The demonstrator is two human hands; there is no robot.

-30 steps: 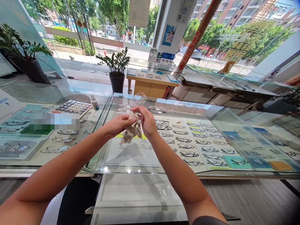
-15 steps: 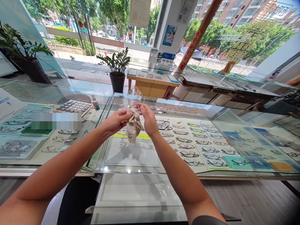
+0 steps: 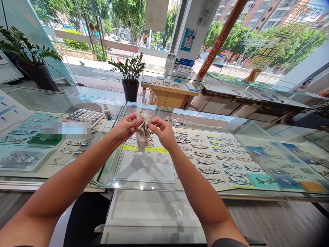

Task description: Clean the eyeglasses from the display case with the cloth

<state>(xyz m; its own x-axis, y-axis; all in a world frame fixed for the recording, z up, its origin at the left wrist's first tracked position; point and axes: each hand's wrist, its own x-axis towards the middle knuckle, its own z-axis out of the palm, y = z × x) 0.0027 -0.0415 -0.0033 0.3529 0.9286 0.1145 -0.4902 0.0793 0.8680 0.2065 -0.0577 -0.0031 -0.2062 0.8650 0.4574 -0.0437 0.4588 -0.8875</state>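
Observation:
A pair of thin-rimmed eyeglasses (image 3: 148, 97) is held up on end above the glass counter, one lens on top and the other low between my hands. My left hand (image 3: 125, 128) pinches a beige cloth (image 3: 143, 134), which is bunched over the lower lens and hangs down below it. My right hand (image 3: 162, 131) is closed on the frame's lower right side, fingertips close to the cloth. The cloth and fingers hide most of the lower lens.
The glass display counter (image 3: 146, 189) holds several rows of eyeglasses (image 3: 204, 154). On its left stand a spray bottle (image 3: 107, 112) and a large-keyed calculator or keypad (image 3: 84, 116). A potted plant (image 3: 130, 90) and a wooden cabinet (image 3: 164, 97) are beyond.
My right fingers have shifted down from beside the upper part of the cloth and now bend inward at the frame. The upper lens shows higher, and the cloth hangs slightly further left.

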